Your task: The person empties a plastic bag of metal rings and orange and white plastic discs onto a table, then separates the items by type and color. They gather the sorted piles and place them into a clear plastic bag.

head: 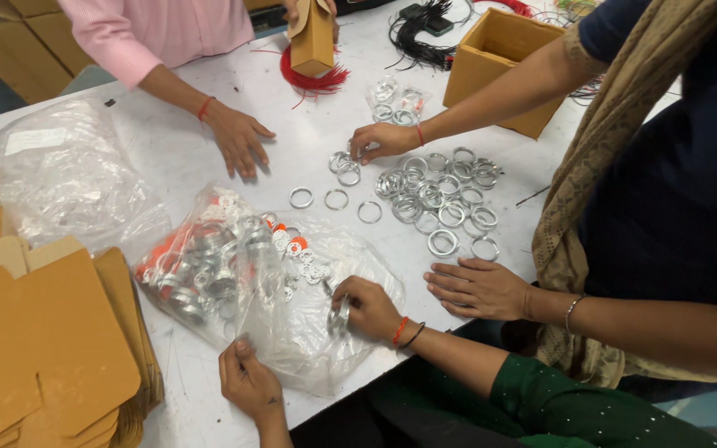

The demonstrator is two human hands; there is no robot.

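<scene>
My right hand (368, 309), with a red thread and a dark band at the wrist, is closed around a small stack of metal rings (339, 316) on top of a clear plastic bag (292, 332). My left hand (249, 380) lies on the near edge of the same bag, fingers curled on the plastic. Inside the bag are small white and orange washers (299, 253) and a bundle of metal rings (201, 278). Several loose silver rings (441, 199) lie spread on the white table (176, 158) beyond my hands.
A person in dark blue with a beige scarf has one hand (479, 288) flat beside the rings and one (383, 139) picking at them. A pink-sleeved person's hand (238, 137) rests on the table. Flat cardboard sheets (43, 348) lie at left, a cardboard box (499, 66) and black ties (421, 33) beyond.
</scene>
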